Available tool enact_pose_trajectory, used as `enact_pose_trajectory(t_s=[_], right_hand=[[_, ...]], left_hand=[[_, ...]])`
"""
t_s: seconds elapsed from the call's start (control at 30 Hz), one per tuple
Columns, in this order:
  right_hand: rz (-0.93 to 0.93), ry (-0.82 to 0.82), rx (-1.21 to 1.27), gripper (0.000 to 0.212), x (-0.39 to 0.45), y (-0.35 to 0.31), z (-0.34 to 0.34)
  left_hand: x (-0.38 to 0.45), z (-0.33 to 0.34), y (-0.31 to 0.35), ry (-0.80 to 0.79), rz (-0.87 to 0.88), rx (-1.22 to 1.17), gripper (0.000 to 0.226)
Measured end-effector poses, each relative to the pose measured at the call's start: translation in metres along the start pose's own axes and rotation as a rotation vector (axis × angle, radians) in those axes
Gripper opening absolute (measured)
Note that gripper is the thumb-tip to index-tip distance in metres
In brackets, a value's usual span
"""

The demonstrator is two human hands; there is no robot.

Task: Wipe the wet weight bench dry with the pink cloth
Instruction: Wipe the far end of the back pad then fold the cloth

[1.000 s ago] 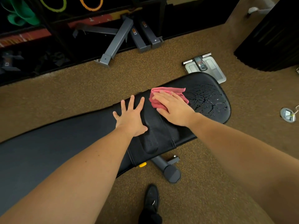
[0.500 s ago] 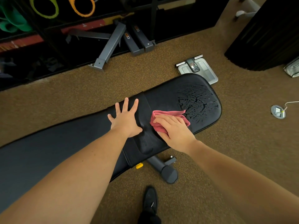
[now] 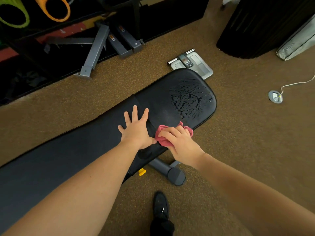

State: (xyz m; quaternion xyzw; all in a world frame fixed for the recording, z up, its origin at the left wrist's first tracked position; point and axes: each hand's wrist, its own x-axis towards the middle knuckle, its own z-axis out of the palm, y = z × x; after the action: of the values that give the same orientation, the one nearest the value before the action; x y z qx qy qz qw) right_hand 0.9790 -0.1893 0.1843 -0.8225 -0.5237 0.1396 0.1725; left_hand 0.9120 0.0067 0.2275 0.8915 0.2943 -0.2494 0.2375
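A black padded weight bench (image 3: 71, 155) runs from lower left to upper right across the brown carpet. Its seat pad carries a patch of water beads (image 3: 190, 99) near the rounded far end. My left hand (image 3: 136, 130) lies flat with spread fingers on the pad next to the seam. At the pad's near edge, my right hand (image 3: 179, 142) grips the bunched pink cloth (image 3: 163, 137) with curled fingers. The cloth sits below and to the left of the wet patch, apart from it.
A bathroom scale (image 3: 194, 65) lies on the floor just beyond the bench end. Grey steel rack feet (image 3: 93, 53) jut out at the back. The bench's foot (image 3: 175, 176) and my black shoe (image 3: 161, 208) are below. A floor socket with white cable (image 3: 275, 97) lies at right.
My right hand has dragged the pink cloth from the far side of the seat pad toward me to its near edge, and the cloth is now bunched. My left hand stays flat in place.
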Motion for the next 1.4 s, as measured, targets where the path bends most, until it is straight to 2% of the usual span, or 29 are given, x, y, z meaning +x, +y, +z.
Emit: enact_pose_trajectory(t_s=[0.1,0.17,0.3,0.4,0.43,0.5,0.57,0.7,0.83,0.93,1.17,1.27,1.4], right_hand=[[0.056,-0.033,0.140,0.047,-0.016,0.003,-0.009],[0.130,0.003,0.258,0.048,-0.025,0.008,-0.023],[0.331,0.262,0.430,0.049,-0.026,0.027,-0.074],[0.502,0.486,0.372,0.025,-0.015,0.069,-0.098],[0.591,0.488,0.354,0.020,-0.012,0.084,-0.100],[0.693,0.395,0.394,0.033,-0.008,0.103,-0.088],[0.652,0.344,0.427,0.039,-0.008,0.096,-0.071],[0.537,0.412,0.362,0.043,-0.013,0.061,-0.052],[0.554,0.330,0.412,0.054,-0.025,0.029,-0.024],[0.512,0.336,0.480,0.053,-0.027,-0.001,-0.004],[0.569,0.344,0.689,0.056,-0.025,-0.054,0.027],[0.575,0.378,0.786,0.051,-0.028,-0.071,0.029],[0.616,0.415,1.002,0.028,-0.035,-0.069,-0.003]], left_hand=[[-0.002,0.006,0.003,0.042,-0.014,0.029,0.122],[-0.002,0.008,0.004,0.058,-0.023,0.035,0.125],[0.000,0.010,0.006,0.066,-0.040,0.043,0.129],[0.001,0.010,0.006,0.055,-0.046,0.063,0.128],[0.001,0.011,0.006,0.052,-0.044,0.064,0.128],[0.001,0.011,0.006,0.051,-0.041,0.064,0.128],[0.001,0.011,0.006,0.050,-0.041,0.066,0.128],[0.001,0.011,0.006,0.048,-0.042,0.072,0.128],[0.001,0.011,0.006,0.040,-0.042,0.078,0.127],[0.001,0.010,0.006,0.044,-0.037,0.074,0.127],[0.001,0.010,0.006,0.050,-0.040,0.076,0.127],[0.001,0.010,0.006,0.046,-0.044,0.074,0.130],[0.001,0.011,0.006,0.045,-0.046,0.074,0.129]])
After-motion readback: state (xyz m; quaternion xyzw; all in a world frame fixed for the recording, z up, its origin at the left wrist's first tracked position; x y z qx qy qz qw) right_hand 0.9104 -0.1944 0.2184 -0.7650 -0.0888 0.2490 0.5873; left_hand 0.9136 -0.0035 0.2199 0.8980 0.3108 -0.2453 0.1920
